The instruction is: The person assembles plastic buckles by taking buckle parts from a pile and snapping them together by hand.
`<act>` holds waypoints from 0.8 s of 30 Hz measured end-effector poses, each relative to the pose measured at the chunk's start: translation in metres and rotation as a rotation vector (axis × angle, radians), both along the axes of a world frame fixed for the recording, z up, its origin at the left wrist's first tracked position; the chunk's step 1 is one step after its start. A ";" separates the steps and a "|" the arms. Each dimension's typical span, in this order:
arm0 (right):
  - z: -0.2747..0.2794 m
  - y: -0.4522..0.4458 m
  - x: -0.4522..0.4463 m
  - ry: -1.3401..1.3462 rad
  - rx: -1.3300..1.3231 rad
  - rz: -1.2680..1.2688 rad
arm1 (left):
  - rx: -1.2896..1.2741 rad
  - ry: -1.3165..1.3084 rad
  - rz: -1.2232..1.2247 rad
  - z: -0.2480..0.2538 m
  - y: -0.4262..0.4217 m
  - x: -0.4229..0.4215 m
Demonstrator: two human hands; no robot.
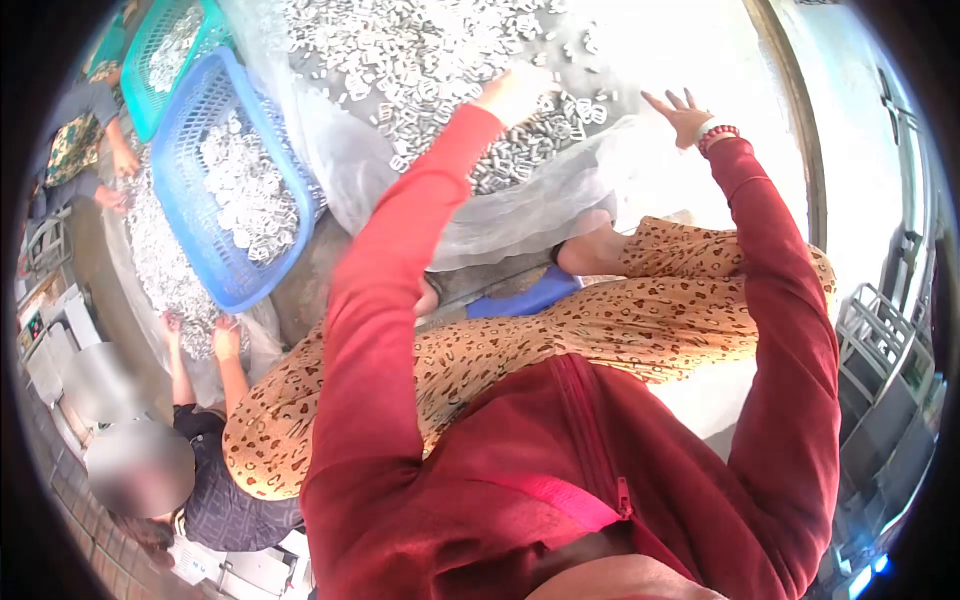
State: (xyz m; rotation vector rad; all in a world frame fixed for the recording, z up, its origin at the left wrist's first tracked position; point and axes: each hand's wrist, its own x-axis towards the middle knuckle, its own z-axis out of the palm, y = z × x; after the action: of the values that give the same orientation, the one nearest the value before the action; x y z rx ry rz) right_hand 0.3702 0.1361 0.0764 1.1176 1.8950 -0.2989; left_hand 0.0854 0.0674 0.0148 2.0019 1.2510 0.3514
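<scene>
Buckles (435, 85), or small metal pieces shaped much like them, lie in a loose heap on a clear plastic sheet (490, 225) in front of the wearer. We see the wearer's left hand (515, 95) over the heap; glare washes out its fingers, so we cannot tell whether they are curled or gripping any pieces. The right hand (688, 122) is held just off the heap's right side, fingers spread apart and nothing visible in them (a red beaded bracelet (718, 136) circles that wrist).

We judge spilling to be the main risk: a wide sweep of the left hand could push pieces past the sheet's edge, and a foot (590, 250) close to that edge could snag or drag the plastic. A blue basket (188, 200) beside the sheet holds more silvery pieces, and a knock might tip some out and mix the two lots. Strong glare could also hide a bent or stray piece.

As for looks, the buckles are silvery white and shiny, many of them small frames with gaps in the middle. We find them lying at every angle, thickly piled in places, with dark grey patches showing where they thin out.
</scene>
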 end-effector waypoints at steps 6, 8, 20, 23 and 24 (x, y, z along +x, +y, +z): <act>0.029 -0.005 0.012 0.153 0.065 0.252 | 0.326 0.353 -0.370 -0.039 -0.011 0.091; 0.015 -0.005 0.022 0.358 0.104 0.225 | 0.416 0.205 -0.356 -0.058 -0.023 0.065; 0.016 -0.005 -0.010 0.287 0.092 0.262 | 0.319 0.359 0.152 -0.019 -0.086 -0.120; 0.075 -0.043 -0.070 0.514 0.110 0.349 | 0.108 0.085 0.471 -0.016 -0.086 -0.133; 0.086 -0.057 -0.092 0.664 0.143 0.380 | -0.015 -0.143 0.604 -0.008 -0.085 -0.132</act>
State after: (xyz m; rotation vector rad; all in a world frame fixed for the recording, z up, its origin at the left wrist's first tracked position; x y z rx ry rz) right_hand 0.2785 0.0792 0.1625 0.7663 2.7022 -0.3497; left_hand -0.0463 -0.0177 0.0069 1.5159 1.7366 0.7542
